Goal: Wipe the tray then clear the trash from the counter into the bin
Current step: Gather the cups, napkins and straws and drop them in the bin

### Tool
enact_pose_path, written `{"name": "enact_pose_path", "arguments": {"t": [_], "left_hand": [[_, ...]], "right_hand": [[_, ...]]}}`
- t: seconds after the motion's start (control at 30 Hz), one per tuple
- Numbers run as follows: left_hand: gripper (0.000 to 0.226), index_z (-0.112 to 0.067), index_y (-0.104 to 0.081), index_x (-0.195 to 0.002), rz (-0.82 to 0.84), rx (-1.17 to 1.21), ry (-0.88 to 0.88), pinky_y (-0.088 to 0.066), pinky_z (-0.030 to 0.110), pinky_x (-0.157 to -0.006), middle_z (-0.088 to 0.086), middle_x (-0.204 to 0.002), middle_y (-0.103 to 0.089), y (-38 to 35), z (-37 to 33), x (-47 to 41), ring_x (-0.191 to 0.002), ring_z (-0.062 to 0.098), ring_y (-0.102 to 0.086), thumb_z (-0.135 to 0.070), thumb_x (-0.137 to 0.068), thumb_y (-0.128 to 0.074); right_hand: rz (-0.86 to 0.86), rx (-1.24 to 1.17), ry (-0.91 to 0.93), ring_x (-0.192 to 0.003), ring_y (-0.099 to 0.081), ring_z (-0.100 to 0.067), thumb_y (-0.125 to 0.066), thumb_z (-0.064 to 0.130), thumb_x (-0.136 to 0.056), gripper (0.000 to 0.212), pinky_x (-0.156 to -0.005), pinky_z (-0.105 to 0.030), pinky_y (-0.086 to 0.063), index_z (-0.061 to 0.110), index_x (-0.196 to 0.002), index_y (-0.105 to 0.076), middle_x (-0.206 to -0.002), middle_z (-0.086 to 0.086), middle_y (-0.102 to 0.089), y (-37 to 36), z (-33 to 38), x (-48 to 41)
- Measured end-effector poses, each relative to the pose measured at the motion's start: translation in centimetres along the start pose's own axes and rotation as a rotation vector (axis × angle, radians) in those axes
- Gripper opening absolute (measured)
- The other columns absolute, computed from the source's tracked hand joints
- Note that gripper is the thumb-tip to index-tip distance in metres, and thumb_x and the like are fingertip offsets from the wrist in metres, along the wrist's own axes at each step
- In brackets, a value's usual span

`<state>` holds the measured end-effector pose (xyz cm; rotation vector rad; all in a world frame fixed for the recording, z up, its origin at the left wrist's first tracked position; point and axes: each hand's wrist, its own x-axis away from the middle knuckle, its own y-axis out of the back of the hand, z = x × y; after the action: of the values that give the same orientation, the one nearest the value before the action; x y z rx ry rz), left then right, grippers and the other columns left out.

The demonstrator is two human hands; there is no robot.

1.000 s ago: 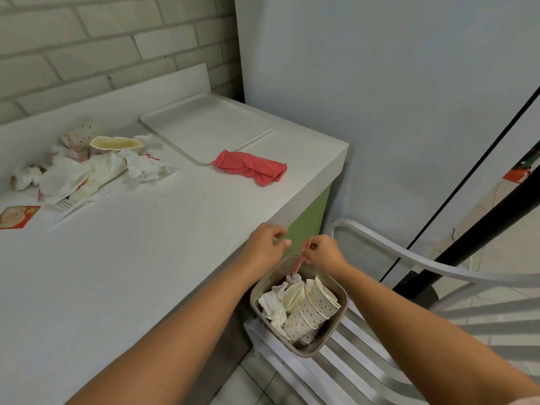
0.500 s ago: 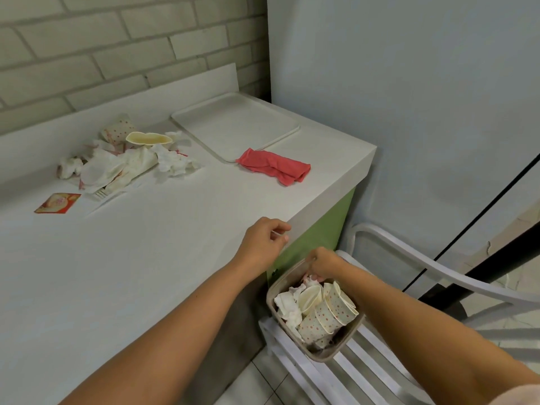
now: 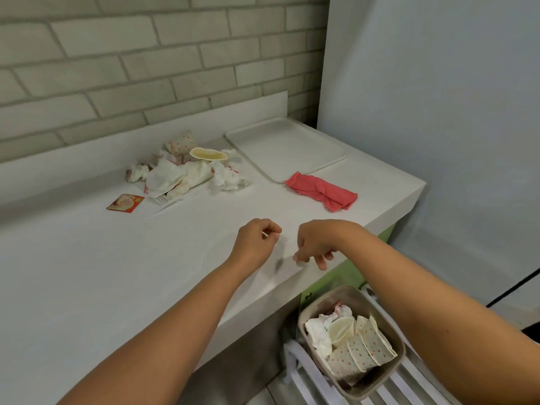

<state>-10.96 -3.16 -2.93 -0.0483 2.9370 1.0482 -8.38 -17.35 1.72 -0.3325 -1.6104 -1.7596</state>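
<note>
The white tray (image 3: 292, 141) lies bare at the counter's far right corner, with a crumpled red cloth (image 3: 324, 191) at its near edge. A trash pile (image 3: 187, 171) of tissues, wrappers and dotted paper cups sits left of the tray. A red sachet (image 3: 125, 203) and a white plastic fork (image 3: 163, 200) lie in front of it. My left hand (image 3: 257, 238) hovers over the counter's front part, fingers curled; I see no clear object in it. My right hand (image 3: 315, 244) hangs beside it with loose, empty fingers. The beige bin (image 3: 350, 289) below holds cups and tissues.
The bin stands on a white slatted chair (image 3: 409, 384) beside the white counter (image 3: 117, 273). A small dark smudge (image 3: 277, 264) marks the counter near its front edge. A brick wall runs behind and a pale panel closes the right side.
My right hand has let go of the red straw in the bin and risen over the counter edge. My left hand moved back over the counter. The view lifted toward the wall.
</note>
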Motion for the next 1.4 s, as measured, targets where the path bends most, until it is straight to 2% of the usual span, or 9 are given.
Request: {"name": "enact_pose_path", "arguments": {"t": [0.13, 0.33, 0.57, 0.7, 0.83, 0.93, 1.03, 1.23, 1.4], "left_hand": [[0.016, -0.010, -0.068, -0.101, -0.038, -0.013, 0.041, -0.045, 0.023, -0.078, 0.003, -0.106, -0.065, 3.1, 2.2, -1.2, -0.084, 0.013, -0.054, -0.012, -0.091, -0.055], [0.015, -0.009, -0.069, -0.097, -0.072, -0.004, 0.098, -0.042, 0.022, -0.077, 0.004, -0.106, -0.064, 7.7, 5.7, -3.5, -0.086, 0.013, -0.053, -0.013, -0.091, -0.056], [0.015, -0.010, -0.068, -0.097, -0.104, 0.023, 0.129, -0.038, 0.020, -0.076, -0.004, -0.096, -0.060, 12.1, 8.9, -6.5, -0.086, 0.010, -0.052, -0.015, -0.091, -0.056], [0.015, -0.007, -0.069, -0.097, -0.126, 0.031, 0.107, -0.038, 0.019, -0.074, -0.003, -0.095, -0.059, 13.6, 10.1, -7.8, -0.081, 0.010, -0.051, -0.012, -0.090, -0.056], [0.015, -0.007, -0.069, -0.096, -0.119, 0.043, 0.107, -0.039, 0.018, -0.074, -0.005, -0.094, -0.060, 14.6, 11.3, -8.9, -0.083, 0.009, -0.053, -0.012, -0.091, -0.056], [0.015, -0.008, -0.069, -0.095, -0.114, 0.054, 0.115, -0.039, 0.018, -0.072, -0.002, -0.097, -0.062, 15.0, 11.8, -9.7, -0.081, 0.010, -0.053, -0.013, -0.091, -0.056], [0.016, -0.006, -0.068, -0.097, -0.104, 0.061, 0.112, -0.039, 0.019, -0.075, 0.002, -0.103, -0.064, 14.9, 12.0, -10.4, -0.084, 0.011, -0.053, -0.012, -0.091, -0.055], [0.060, -0.019, -0.039, -0.132, 0.146, 0.065, 0.014, -0.036, 0.021, -0.086, -0.006, -0.124, -0.035, 14.6, 11.4, -11.4, -0.110, 0.010, -0.039, -0.003, -0.079, -0.063], [0.040, -0.019, -0.047, -0.114, 0.174, 0.389, 0.037, -0.050, 0.030, -0.091, -0.006, -0.107, -0.058, 13.5, 11.0, -12.6, -0.106, 0.013, -0.057, -0.011, -0.081, -0.069]], "right_hand": [[-0.196, -0.014, 0.063, -0.054, -0.051, -0.012, -0.053, 0.032, -0.093, 0.029, -0.059, -0.024, -0.042, 0.006, -0.097, -0.064, -0.071, -0.003, -0.064, 1.5, 2.9, -2.2], [-0.451, -0.079, 0.149, -0.112, -0.050, -0.021, -0.058, 0.028, -0.091, 0.030, -0.089, -0.032, -0.043, 0.020, -0.120, -0.059, -0.123, -0.004, -0.051, 3.5, 6.5, -7.7], [-0.684, -0.128, 0.080, -0.123, -0.037, -0.031, -0.055, 0.010, -0.087, 0.068, -0.082, -0.035, -0.047, 0.029, -0.145, -0.025, -0.143, -0.010, -0.024, 6.2, 10.2, -15.5], [-0.632, -0.020, 0.010, -0.129, -0.032, -0.033, -0.051, 0.027, -0.094, 0.069, -0.091, -0.038, -0.044, 0.038, -0.148, -0.010, -0.154, -0.006, -0.009, 7.0, 11.3, -18.7], [-0.495, 0.059, -0.027, -0.125, -0.038, -0.030, -0.043, 0.027, -0.097, 0.045, -0.095, -0.038, -0.041, 0.022, -0.141, -0.036, -0.139, -0.005, -0.037, 6.7, 11.4, -20.7], [-0.599, 0.034, 0.019, -0.107, -0.053, -0.027, -0.045, 0.015, -0.094, 0.012, -0.076, -0.030, -0.046, 0.012, -0.096, -0.057, -0.110, -0.006, -0.053, 6.2, 11.6, -21.5], [-0.462, -0.036, 0.038, -0.073, -0.049, -0.020, -0.046, 0.002, -0.083, 0.032, -0.050, -0.018, -0.032, 0.018, -0.058, -0.036, -0.073, -0.002, -0.050, 6.7, 12.0, -20.9], [-0.030, -0.678, 0.322, -0.064, -0.053, -0.022, -0.054, -0.001, -0.066, 0.009, -0.065, -0.027, -0.051, 0.008, -0.061, -0.055, -0.067, -0.009, -0.054, 8.6, 12.7, -17.8], [-0.015, -0.949, 0.499, -0.061, -0.051, -0.009, -0.057, -0.006, -0.078, 0.018, -0.060, -0.016, -0.046, 0.009, -0.069, -0.058, -0.064, 0.003, -0.059, 10.2, 13.7, -16.3]]}}
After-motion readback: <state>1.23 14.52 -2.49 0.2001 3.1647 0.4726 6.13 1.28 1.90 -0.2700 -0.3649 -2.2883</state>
